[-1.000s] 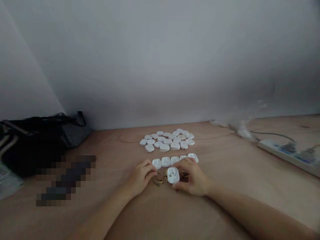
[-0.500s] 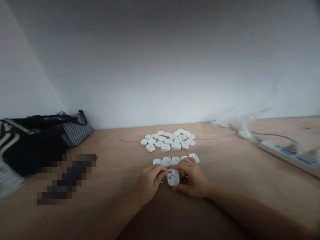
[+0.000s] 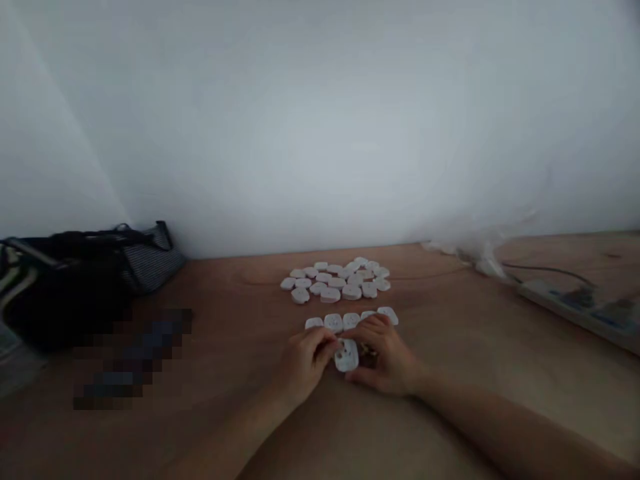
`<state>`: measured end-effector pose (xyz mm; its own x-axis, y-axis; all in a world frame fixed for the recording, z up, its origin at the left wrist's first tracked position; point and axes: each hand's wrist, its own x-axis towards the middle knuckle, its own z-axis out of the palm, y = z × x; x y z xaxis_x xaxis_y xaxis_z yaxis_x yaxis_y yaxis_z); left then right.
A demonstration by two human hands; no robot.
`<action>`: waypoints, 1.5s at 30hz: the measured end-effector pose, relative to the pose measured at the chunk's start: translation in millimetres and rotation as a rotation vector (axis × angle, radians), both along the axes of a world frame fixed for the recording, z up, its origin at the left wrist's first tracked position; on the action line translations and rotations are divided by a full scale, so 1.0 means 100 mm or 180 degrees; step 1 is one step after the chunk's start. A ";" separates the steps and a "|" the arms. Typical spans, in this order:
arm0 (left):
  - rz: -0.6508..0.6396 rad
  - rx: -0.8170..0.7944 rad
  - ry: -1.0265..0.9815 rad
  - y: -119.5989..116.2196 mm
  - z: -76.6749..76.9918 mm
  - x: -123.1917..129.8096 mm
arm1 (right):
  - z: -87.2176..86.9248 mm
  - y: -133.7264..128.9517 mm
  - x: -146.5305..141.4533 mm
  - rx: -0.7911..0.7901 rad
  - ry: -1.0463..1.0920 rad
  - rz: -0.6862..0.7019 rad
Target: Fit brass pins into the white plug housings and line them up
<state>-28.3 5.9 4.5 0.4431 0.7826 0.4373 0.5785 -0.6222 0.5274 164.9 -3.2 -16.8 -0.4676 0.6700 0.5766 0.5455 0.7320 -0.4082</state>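
A white, rounded-square plastic socket shell (image 3: 347, 355) with small holes and dark spots inside it is between my hands, just above the wooden table. My right hand (image 3: 387, 357) curves round its right side, thumb at the lower edge and fingers at the top. At the upper left of the shell, the fingertips of my left hand (image 3: 306, 360) are pinched together; what they hold, if anything, is hidden. Small brass-coloured pieces (image 3: 369, 351) show behind the shell by my right palm. Just beyond my hands lies a row of several similar shells (image 3: 333, 323), partly covered by my right fingers.
Farther back, a cluster of several white plastic pieces (image 3: 330, 294) lies on the table (image 3: 240, 320). A black bag (image 3: 75, 287) and a blurred-out dark object (image 3: 135, 360) are at left. To the right are a power strip (image 3: 575, 310) with cable and clear plastic wrap (image 3: 487, 257).
The picture has become darker. My left fingertips have shifted slightly over the shell's upper left edge; my right hand and the shell have barely moved.
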 end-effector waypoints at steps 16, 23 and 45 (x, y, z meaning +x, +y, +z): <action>0.0086 -0.0269 -0.0391 0.02 -0.05 0.04 | -0.02 0.01 -0.01 0.0031 0.0014 0.0044; 0.0441 -0.0267 -0.0686 0.06 -0.12 0.02 | -0.02 0.01 0.00 0.0031 0.0037 0.0088; -0.0731 0.0321 0.0012 0.12 -0.08 -0.14 | -0.05 0.03 -0.01 -0.0233 0.0390 -0.0174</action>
